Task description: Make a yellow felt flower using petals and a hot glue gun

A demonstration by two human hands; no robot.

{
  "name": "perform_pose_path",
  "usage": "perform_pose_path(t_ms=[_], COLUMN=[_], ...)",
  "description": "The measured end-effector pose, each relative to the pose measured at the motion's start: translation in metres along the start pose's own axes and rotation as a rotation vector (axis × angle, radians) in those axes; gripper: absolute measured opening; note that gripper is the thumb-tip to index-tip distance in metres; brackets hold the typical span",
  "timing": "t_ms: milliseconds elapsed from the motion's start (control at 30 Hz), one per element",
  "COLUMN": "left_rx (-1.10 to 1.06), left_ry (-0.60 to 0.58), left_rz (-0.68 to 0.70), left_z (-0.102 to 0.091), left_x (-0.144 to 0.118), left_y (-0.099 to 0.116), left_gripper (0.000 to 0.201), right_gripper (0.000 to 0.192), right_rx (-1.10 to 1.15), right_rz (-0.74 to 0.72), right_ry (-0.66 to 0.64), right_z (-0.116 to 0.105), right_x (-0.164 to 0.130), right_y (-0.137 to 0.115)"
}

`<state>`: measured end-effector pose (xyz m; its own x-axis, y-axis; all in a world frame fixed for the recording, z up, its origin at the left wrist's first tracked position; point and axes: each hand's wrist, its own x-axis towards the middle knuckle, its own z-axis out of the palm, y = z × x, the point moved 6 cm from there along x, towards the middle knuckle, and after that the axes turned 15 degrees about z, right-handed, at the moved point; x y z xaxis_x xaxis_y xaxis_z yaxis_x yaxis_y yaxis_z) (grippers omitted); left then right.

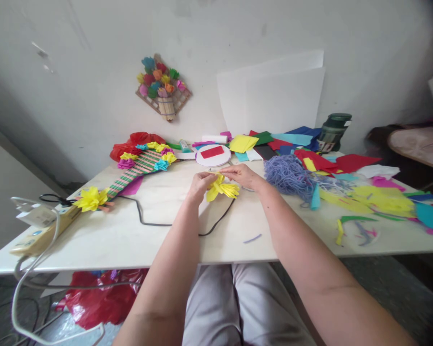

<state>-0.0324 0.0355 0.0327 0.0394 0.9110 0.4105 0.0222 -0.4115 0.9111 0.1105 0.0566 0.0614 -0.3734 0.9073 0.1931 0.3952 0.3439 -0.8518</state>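
Observation:
Over the middle of the table, my left hand pinches the gathered end of a yellow paper flower, whose petals hang down to the right. My right hand is closed too, its fingertips meeting the same gathered end from the other side. Whatever thin piece may lie between the right fingertips is too small to make out. Just beyond the hands lies a round white disc with a red paper rectangle on it. A short purple strand rests on the table nearer to me.
On the left lies a woven fan-shaped piece with paper flowers, beside a power strip with cables. A black cord crosses the table. To the right are purple yarn, coloured paper sheets, paper scraps and a dark jar.

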Motion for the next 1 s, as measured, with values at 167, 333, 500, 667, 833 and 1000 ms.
perform_pose_path(t_ms=[167, 333, 500, 667, 833, 1000], left_rx=[-0.065, -0.101, -0.114, -0.113, -0.125, -0.133], left_ry=[0.029, 0.072, 0.097, 0.115, 0.106, 0.100], left_rz=[-0.020, -0.045, -0.055, -0.060, -0.052, -0.043], left_z=[-0.0011, -0.0017, -0.0029, -0.0038, -0.0031, -0.0021], left_x=[0.0018, 0.0019, 0.0019, 0.0023, 0.0018, 0.0014], left_y=[-0.0059, -0.0067, -0.0083, -0.0087, -0.0073, -0.0053], left_gripper=[0.025, 0.021, 0.022, 0.022, 0.023, 0.024], right_gripper=[0.027, 0.024, 0.024, 0.025, 0.025, 0.025], right_rx=[0.016, 0.036, -0.014, -0.092, -0.138, -0.164], right_rz=[-0.041, -0.082, -0.126, -0.155, -0.174, -0.197], right_ry=[-0.034, -0.049, -0.025, -0.004, 0.021, 0.031], right_z=[0.0015, 0.0028, 0.0023, 0.0013, 0.0003, 0.0006], right_x=[-0.0011, 0.0003, 0.0014, -0.0005, -0.0018, -0.0002], right_y=[-0.0028, -0.0008, -0.0006, -0.0052, -0.0071, -0.0051])
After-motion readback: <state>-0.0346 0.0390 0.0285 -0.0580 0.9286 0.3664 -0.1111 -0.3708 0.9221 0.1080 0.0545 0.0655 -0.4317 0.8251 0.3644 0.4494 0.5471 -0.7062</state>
